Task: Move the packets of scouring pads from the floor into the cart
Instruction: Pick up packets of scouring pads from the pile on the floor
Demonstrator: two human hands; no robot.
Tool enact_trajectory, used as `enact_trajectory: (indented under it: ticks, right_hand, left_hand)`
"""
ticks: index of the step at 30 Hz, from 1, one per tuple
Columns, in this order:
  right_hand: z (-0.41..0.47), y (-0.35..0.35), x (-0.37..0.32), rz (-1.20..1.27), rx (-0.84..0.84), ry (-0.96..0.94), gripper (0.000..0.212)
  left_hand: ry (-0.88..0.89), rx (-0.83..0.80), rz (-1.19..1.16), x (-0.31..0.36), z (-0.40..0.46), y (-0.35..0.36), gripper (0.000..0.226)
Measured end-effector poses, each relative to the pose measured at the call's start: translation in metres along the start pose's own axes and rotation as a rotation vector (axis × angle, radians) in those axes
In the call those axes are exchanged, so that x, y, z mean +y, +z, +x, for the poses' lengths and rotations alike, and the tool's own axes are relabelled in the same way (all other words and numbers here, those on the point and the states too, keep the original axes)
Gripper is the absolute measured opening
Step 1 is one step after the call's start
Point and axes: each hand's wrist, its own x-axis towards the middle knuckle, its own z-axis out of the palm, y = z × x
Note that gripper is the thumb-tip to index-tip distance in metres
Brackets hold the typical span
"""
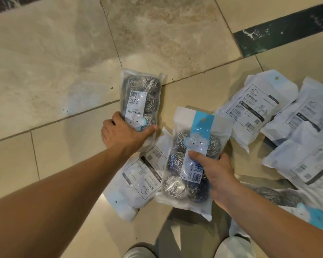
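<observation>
floor (45, 71): tiled, beneath us | loose packets (254, 108): lie face-down right of our hands | right-hand packet (190, 161): face-up, our right hand (218, 175) grips its lower right edge, thumb on the label | left-hand packet (140, 97): extends away from our left hand (121, 135), whose grip clasps its near end

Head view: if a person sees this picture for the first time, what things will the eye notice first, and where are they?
First come the two hands in the middle: the left hand grips one packet of steel scouring pads, and the right hand grips another packet with its blue label facing up. Next, the white packets lying back side up on the tiled floor at the right.
</observation>
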Motion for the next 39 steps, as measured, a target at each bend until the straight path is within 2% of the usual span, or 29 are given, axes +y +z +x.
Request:
enact_trajectory:
  ticks: [5,9,12,15,19,20,23,27,31,33,36,37,38,39]
  right_hand:
    - [0.004,-0.011,0.001,0.011,-0.050,-0.011,0.067]
    - [0.005,-0.011,0.001,0.037,-0.069,-0.024,0.066]
    - [-0.002,-0.014,0.000,0.037,-0.063,-0.029,0.067]
    - [-0.016,-0.020,-0.005,-0.003,-0.054,-0.057,0.068]
    - [-0.052,-0.039,-0.017,-0.083,-0.065,-0.067,0.070]
    - [-0.065,-0.045,-0.021,-0.093,-0.064,-0.061,0.072]
    - [-0.119,-0.068,-0.037,-0.101,-0.062,-0.049,0.080]
    - [-0.214,-0.114,-0.063,-0.105,-0.042,-0.028,0.083]
    - [-0.336,-0.174,-0.107,-0.053,-0.011,0.013,0.092]
    - [-0.404,-0.204,-0.136,-0.004,0.052,0.004,0.094]
    - [-0.502,-0.244,-0.164,0.025,0.099,-0.005,0.127]
    - [-0.534,-0.258,-0.175,0.043,0.106,-0.024,0.130]
    - [-0.563,-0.273,-0.184,0.066,0.101,-0.032,0.122]
    - [-0.590,-0.285,-0.193,0.070,0.088,-0.035,0.105]
  left_hand:
    - [-0.072,0.020,-0.197,-0.014,-0.003,0.004,0.126]
    - [-0.119,-0.126,-0.432,-0.022,0.000,-0.001,0.132]
    - [-0.121,-0.261,-0.592,-0.022,-0.010,-0.007,0.110]
    - [-0.135,-0.316,-0.650,-0.024,-0.024,-0.012,0.098]
    - [-0.099,-0.383,-0.740,-0.021,-0.063,-0.032,0.048]
    - [-0.100,-0.431,-0.758,-0.021,-0.079,-0.043,0.043]
    - [-0.093,-0.547,-0.776,-0.025,-0.130,-0.083,0.059]
    - [-0.078,-0.540,-0.754,-0.020,-0.221,-0.158,0.074]
    - [-0.073,-0.490,-0.733,0.010,-0.332,-0.260,0.062]
    - [-0.057,-0.511,-0.703,0.026,-0.389,-0.320,0.064]
    - [0.035,-0.547,-0.644,0.044,-0.469,-0.401,0.070]
    - [0.073,-0.567,-0.630,0.054,-0.494,-0.431,0.073]
    - [0.113,-0.568,-0.617,0.062,-0.516,-0.455,0.076]
    - [0.144,-0.546,-0.604,0.068,-0.536,-0.477,0.076]
